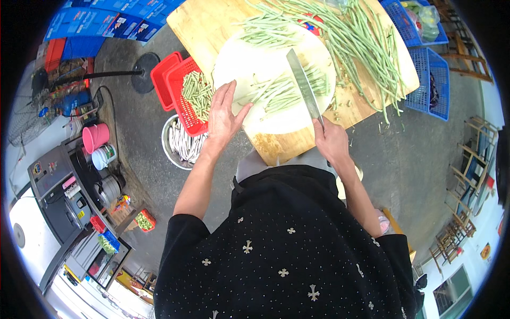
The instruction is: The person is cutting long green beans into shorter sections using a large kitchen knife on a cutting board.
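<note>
My right hand (331, 137) grips the handle of a kitchen cleaver (305, 87), its blade lying over green long beans on a round white cutting board (239, 63). My left hand (226, 113) rests at the board's left edge, fingers spread, its fingertips close to the ends of the beans (281, 93). Whether it touches a bean cannot be told. A second bunch of beans (271, 32) lies at the board's far edge. Long uncut beans (370, 52) spread over the right side of the wooden table (199, 24). Short cut pieces fill a red plastic basket (181, 99).
A metal bowl (165, 141) of whitish-purple strips stands on the floor beside the red basket. Another red basket (159, 85) adjoins it. Blue crates (442, 87) stand right of the table. Bean scraps (338, 107) lie beside the board. A round black stand base (145, 73) is at left.
</note>
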Tool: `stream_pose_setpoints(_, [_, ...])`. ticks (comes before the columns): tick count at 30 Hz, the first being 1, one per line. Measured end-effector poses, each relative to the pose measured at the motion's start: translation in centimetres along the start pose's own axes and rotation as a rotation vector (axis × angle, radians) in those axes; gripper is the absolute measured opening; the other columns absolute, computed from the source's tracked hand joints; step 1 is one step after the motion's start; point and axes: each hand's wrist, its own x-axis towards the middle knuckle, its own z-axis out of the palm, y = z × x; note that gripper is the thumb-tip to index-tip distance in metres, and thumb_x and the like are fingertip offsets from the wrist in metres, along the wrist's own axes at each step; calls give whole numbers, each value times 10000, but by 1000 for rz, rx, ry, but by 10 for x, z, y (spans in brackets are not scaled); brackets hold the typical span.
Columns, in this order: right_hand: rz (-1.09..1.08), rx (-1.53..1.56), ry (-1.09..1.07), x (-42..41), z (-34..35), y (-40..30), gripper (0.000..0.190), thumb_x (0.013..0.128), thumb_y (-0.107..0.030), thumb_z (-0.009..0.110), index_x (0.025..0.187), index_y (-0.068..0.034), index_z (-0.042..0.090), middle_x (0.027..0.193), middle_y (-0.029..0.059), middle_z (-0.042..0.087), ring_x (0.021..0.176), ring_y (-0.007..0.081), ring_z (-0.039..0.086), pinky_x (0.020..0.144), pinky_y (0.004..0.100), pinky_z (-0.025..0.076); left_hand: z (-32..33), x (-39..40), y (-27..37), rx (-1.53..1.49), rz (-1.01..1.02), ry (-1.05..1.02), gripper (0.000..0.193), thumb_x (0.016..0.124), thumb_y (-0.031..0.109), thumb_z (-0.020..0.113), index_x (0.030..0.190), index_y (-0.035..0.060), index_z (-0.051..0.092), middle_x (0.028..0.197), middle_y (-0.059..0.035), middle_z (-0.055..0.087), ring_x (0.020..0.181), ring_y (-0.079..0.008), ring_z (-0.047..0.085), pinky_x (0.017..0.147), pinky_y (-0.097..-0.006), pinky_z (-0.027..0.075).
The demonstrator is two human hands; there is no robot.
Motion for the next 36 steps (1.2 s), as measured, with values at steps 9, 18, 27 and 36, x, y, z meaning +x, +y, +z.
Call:
stream_pose_setpoints(9, [43, 43, 87, -11, 9, -3, 330, 1069, -315, 568, 1047, -35, 740, 731, 258, 684, 699, 478, 690, 652, 556, 541, 45, 21, 25, 114, 213, -191, 1037, 868, 591, 790, 1560, -87, 419, 1584, -282, 480, 1529, -433, 388, 1295, -577, 228])
stream_pose_setpoints(18, [-16, -84, 85, -7, 12, 13, 310, 1053, -295, 584, 1128, -50, 760, 699, 239, 694, 669, 440, 712, 639, 542, 564, 65, 44, 54, 277, 186, -363, 1354, 649, 663, 910, 1559, -156, 333, 1542, -321, 476, 1503, -390, 426, 1300, -584, 200])
stream_pose_setpoints(27, [-67, -103, 93, 4, 18, 13, 304, 1045, -308, 595, 1104, -66, 770, 678, 229, 689, 637, 423, 709, 613, 533, 566, 73, 33, 44, 57, 236, -288, 952, 804, 347, 887, 1521, -97, 445, 1398, -242, 567, 1352, -381, 534, 1233, -498, 376])
stream_pose_setpoints(36, [-38, -117, 39, 3, 21, 5, 313, 1047, -310, 589, 1090, -59, 770, 693, 237, 695, 656, 429, 716, 631, 528, 578, 85, 23, 46, 194, 295, -219, 859, 937, 332, 758, 1571, -97, 367, 1483, -246, 508, 1387, -400, 479, 1244, -520, 318])
